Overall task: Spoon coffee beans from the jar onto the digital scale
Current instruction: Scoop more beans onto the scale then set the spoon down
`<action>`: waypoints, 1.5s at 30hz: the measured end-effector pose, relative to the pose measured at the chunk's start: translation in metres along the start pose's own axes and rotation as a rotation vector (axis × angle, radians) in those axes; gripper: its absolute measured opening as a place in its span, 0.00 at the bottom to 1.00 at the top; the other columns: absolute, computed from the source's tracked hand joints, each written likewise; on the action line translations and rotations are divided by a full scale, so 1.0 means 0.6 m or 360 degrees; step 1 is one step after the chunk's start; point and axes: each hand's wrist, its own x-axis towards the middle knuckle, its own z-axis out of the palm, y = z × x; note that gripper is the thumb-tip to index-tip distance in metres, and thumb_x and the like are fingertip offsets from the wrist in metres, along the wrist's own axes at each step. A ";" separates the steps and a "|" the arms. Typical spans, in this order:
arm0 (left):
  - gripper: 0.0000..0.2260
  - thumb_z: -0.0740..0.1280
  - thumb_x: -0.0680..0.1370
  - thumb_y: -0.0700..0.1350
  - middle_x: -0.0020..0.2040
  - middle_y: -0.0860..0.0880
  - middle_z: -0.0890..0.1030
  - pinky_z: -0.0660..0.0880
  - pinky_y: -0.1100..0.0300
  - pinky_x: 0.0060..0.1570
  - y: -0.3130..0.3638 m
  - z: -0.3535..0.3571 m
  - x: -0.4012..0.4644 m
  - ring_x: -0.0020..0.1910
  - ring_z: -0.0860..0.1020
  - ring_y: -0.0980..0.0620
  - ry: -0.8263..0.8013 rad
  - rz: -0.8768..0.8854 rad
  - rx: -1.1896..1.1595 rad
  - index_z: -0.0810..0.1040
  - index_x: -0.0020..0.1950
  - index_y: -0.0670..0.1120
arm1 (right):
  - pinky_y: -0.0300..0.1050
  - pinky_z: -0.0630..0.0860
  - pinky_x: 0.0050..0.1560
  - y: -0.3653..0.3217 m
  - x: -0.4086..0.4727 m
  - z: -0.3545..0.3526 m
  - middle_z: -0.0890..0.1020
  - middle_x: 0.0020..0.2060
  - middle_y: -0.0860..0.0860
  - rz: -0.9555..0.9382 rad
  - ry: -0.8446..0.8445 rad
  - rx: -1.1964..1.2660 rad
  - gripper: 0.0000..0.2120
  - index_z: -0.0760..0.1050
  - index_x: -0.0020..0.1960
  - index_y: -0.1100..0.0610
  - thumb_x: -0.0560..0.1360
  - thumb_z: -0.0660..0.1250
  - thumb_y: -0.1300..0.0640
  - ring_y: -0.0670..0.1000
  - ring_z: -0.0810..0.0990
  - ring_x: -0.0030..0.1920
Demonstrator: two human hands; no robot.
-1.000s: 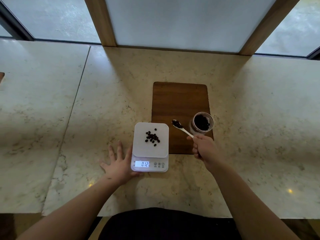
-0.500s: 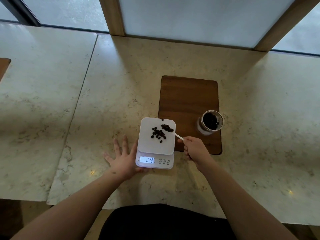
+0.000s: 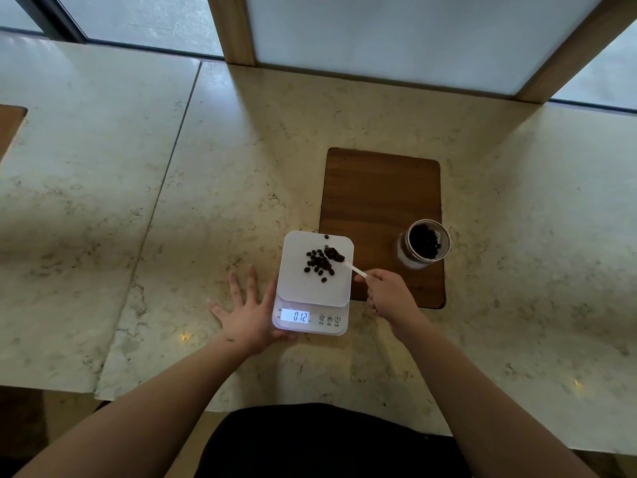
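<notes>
A white digital scale (image 3: 303,288) sits on the marble counter, its lit display reading 0.12. A small heap of dark coffee beans (image 3: 319,265) lies on its platform. My right hand (image 3: 387,294) grips the white handle of a spoon (image 3: 339,258), whose loaded bowl hovers over the platform's upper right beside the heap. My left hand (image 3: 246,312) lies flat on the counter, fingers spread, touching the scale's left side. An open glass jar (image 3: 425,243) with beans in it stands on a wooden board to the right.
The dark wooden board (image 3: 379,208) lies behind and to the right of the scale. A seam (image 3: 165,181) divides the marble slabs on the left. Wooden window posts (image 3: 231,29) rise at the back edge. Another wooden board corner (image 3: 8,125) shows at far left.
The spoon moved left from beside the jar to over the scale platform and now hovers at the heap with beans in it. My left hand stayed by the scale.
</notes>
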 end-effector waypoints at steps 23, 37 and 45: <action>0.60 0.60 0.63 0.84 0.71 0.45 0.14 0.36 0.15 0.65 0.000 0.001 0.003 0.68 0.15 0.34 -0.0006 -0.0017 -0.0002 0.22 0.76 0.61 | 0.38 0.62 0.26 0.009 -0.011 0.001 0.77 0.32 0.50 -0.0491 0.0188 -0.0656 0.13 0.79 0.52 0.54 0.83 0.56 0.57 0.45 0.68 0.28; 0.60 0.60 0.61 0.84 0.73 0.47 0.15 0.35 0.15 0.64 -0.004 0.010 0.005 0.69 0.15 0.36 0.0066 0.0002 -0.0041 0.24 0.77 0.64 | 0.42 0.57 0.25 0.004 -0.054 0.005 0.66 0.28 0.44 -0.1004 0.0337 -0.1496 0.07 0.64 0.42 0.52 0.78 0.58 0.60 0.47 0.64 0.24; 0.60 0.54 0.57 0.86 0.75 0.46 0.18 0.37 0.15 0.65 -0.005 0.011 0.001 0.71 0.17 0.35 0.0100 0.0016 -0.0042 0.24 0.77 0.64 | 0.41 0.53 0.24 0.014 -0.067 0.002 0.69 0.31 0.46 -0.0989 0.0526 -0.1452 0.05 0.70 0.50 0.56 0.76 0.59 0.62 0.49 0.64 0.23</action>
